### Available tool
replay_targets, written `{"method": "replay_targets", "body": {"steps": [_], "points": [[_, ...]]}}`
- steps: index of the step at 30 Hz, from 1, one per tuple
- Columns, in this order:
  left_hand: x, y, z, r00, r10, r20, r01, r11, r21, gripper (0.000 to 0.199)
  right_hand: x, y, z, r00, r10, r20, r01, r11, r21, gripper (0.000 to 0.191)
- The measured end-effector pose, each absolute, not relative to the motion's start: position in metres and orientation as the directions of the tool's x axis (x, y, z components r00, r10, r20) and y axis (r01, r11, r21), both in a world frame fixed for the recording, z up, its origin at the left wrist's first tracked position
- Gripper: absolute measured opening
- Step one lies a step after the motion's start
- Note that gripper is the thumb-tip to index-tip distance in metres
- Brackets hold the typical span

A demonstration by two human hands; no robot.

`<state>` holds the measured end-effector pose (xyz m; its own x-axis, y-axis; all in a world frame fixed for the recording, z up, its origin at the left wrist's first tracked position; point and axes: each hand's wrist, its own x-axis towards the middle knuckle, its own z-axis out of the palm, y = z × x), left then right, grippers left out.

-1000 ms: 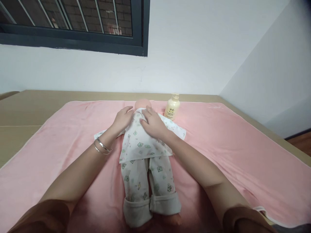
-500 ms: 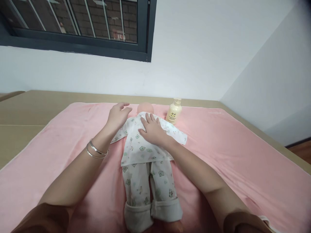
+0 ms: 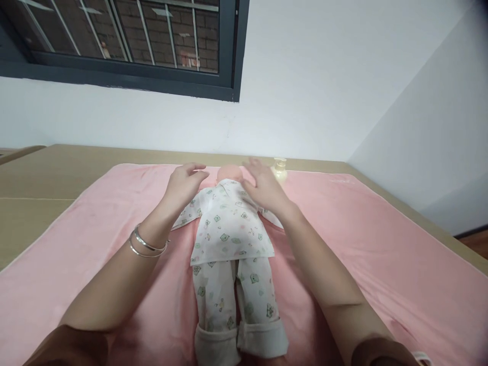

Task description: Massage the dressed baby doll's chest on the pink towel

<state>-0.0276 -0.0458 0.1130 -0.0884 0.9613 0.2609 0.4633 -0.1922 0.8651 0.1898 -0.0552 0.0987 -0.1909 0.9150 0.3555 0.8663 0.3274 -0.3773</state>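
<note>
Both our left hand [image 3: 182,185] and right hand [image 3: 269,190], loosely open and empty, flank the doll [image 3: 230,173] on the pink blanket [image 3: 343,229], the right having just uncovered the middle of its printed shirt [image 3: 232,229].

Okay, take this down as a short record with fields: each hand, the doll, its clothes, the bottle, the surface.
Left hand: empty, fingers curved, beside the doll's head
Left wrist: silver bangles
Right hand: open, by the doll's other shoulder; contact unclear
Doll: lying, head away from the person
Clothes: white printed top, matching trousers with turned-up cuffs
Bottle: pale yellow, partly hidden behind right hand
Surface: pink blanket
</note>
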Motion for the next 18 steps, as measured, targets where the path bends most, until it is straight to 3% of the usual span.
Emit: {"method": "replay_targets", "body": {"steps": [5, 12, 18], "points": [[-0.028, -0.045, 0.115, -0.065, 0.973, 0.219, 0.482, -0.162, 0.861, 0.037, 0.238, -0.013, 0.086, 0.003, 0.857, 0.516, 0.947, 0.163, -0.276, 0.063], [-0.026, -0.043, 0.110, -0.032, 0.981, 0.190, 0.509, -0.148, 0.848, 0.039, 0.246, 0.002, 0.062, -0.035, 0.910, 0.414, 0.997, 0.058, -0.042, 0.060], [-0.022, -0.047, 0.108, -0.010, 0.983, 0.183, 0.515, -0.152, 0.843, 0.038, 0.243, 0.006, 0.048, -0.002, 0.883, 0.470, 1.000, 0.001, 0.001, 0.062]]}}
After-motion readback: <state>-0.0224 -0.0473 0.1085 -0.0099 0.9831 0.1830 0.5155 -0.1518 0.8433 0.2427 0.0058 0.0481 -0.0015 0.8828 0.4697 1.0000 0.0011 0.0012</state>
